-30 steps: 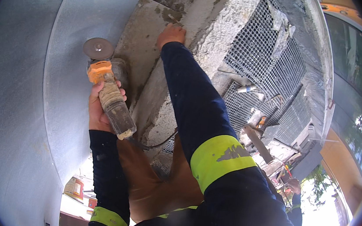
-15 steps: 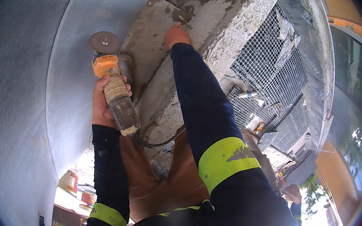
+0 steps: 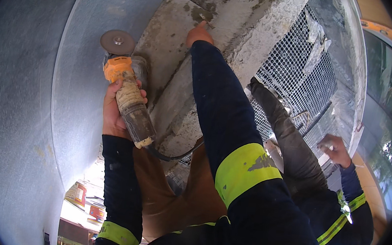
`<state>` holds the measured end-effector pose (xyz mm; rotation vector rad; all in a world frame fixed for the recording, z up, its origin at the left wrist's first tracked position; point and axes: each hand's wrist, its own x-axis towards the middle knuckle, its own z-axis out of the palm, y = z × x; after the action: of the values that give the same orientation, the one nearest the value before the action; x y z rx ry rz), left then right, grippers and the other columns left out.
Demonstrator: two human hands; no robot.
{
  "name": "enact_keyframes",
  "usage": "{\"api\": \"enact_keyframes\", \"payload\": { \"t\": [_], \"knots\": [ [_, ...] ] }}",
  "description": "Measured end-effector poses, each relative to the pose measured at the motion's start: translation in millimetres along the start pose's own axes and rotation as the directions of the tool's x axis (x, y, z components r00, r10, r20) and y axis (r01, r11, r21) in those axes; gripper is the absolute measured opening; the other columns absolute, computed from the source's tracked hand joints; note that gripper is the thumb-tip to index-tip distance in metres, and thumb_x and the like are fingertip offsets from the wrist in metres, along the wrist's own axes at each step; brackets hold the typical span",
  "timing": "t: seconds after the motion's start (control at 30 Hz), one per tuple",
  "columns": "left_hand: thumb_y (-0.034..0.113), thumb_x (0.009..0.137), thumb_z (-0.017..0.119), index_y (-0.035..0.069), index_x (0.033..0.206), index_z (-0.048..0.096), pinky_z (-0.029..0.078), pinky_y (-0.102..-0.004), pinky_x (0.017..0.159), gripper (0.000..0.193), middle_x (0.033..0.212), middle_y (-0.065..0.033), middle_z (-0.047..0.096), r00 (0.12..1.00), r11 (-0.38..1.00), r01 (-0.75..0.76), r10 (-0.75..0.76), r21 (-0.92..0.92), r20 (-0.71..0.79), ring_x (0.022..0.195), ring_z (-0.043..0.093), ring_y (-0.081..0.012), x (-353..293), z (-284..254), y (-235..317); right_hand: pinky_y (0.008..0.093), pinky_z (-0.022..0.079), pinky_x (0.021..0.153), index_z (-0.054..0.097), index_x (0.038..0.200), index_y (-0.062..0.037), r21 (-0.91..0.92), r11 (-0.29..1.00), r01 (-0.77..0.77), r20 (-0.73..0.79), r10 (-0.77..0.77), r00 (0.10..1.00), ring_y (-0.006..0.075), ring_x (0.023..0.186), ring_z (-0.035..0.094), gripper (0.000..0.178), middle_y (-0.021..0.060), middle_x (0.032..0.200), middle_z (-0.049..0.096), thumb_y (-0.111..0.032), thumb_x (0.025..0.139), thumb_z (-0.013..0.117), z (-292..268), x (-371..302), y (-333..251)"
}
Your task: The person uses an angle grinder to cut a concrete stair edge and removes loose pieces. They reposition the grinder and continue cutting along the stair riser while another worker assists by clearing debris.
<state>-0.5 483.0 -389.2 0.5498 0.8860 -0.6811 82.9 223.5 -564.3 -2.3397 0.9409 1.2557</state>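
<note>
My left hand (image 3: 114,107) is wrapped round the body of an angle grinder (image 3: 129,98), with a dusty casing and an orange head. Its round disc (image 3: 118,42) points up and away, beside the curved grey panel. A black power cord (image 3: 168,158) leaves the grinder's rear end. My right hand (image 3: 199,35) reaches far forward over the concrete slab (image 3: 170,29), near a damp dark patch. Its index finger is stretched toward the surface and the other fingers look curled. Whether it pinches something small, I cannot make out.
A large curved grey panel (image 3: 23,80) fills the left side. Rough concrete edging (image 3: 262,38) and black perforated mesh (image 3: 283,60) lie to the right. Close on my right is another person's leg (image 3: 293,147) and hand (image 3: 336,150). Tins (image 3: 76,193) stand at lower left.
The other person has moved into view at the right, a leg now across the mesh. My right hand has shifted slightly forward and right. The grinder stays in my left hand.
</note>
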Motion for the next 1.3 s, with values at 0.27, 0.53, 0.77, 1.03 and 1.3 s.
{"api": "enact_keyframes", "payload": {
  "t": [0.27,0.53,0.77,1.03,1.3],
  "knots": [
    [0.029,0.087,0.062,-0.003,0.115,0.049,0.061,-0.0420,0.065,0.045,0.094,-0.0161,0.063,0.999,0.999,-0.012,0.013,-0.030,0.042,0.075,0.068,-0.0292,1,-6,2,0.0449,0.053,0.083,-0.002,0.152,0.0014,0.041,0.999,0.012,-0.031,-0.011,0.999,0.0350,0.096,0.067,0.083,0.0257,0.111,0.066,-0.018,0.092,0.051,7,10,2],
    [0.029,0.087,0.062,-0.003,0.115,0.049,0.061,-0.0405,0.065,0.044,0.095,-0.0160,0.063,0.999,0.999,-0.020,0.022,-0.039,0.032,0.076,0.069,-0.0290,0,-9,2,0.0430,0.053,0.084,0.002,0.154,-0.0012,0.026,0.999,0.024,-0.136,-0.020,0.991,0.0319,0.096,0.068,0.081,0.0224,0.108,0.068,-0.022,0.092,0.050,24,28,8],
    [0.029,0.087,0.062,-0.002,0.116,0.048,0.061,-0.0406,0.065,0.045,0.095,-0.0159,0.062,0.998,0.998,-0.020,0.024,-0.065,0.051,0.076,0.068,-0.0289,-1,-10,3,0.0429,0.054,0.079,0.003,0.154,-0.0018,-0.004,0.999,0.043,-0.102,-0.043,0.994,0.0318,0.092,0.069,0.080,0.0213,0.106,0.069,-0.022,0.092,0.051,12,11,4],
    [0.030,0.087,0.063,-0.002,0.115,0.048,0.061,-0.0405,0.066,0.045,0.096,-0.0158,0.062,0.999,0.999,-0.014,0.016,-0.050,0.045,0.076,0.068,-0.0288,-1,-7,2,0.0424,0.054,0.080,0.003,0.154,-0.0013,0.011,0.999,0.030,-0.091,-0.029,0.995,0.0319,0.095,0.068,0.080,0.0215,0.109,0.068,-0.023,0.092,0.051,1,-4,2],
    [0.031,0.089,0.061,0.000,0.115,0.052,0.061,-0.0374,0.066,0.042,0.095,-0.0148,0.063,0.999,0.999,-0.002,0.003,-0.032,0.036,0.075,0.069,-0.0251,-2,-5,-1,0.0422,0.053,0.083,0.002,0.153,0.0015,-0.011,0.999,0.036,-0.089,-0.037,0.995,0.0326,0.098,0.068,0.082,0.0227,0.110,0.068,-0.024,0.092,0.051,0,-4,0]
  ]
}}
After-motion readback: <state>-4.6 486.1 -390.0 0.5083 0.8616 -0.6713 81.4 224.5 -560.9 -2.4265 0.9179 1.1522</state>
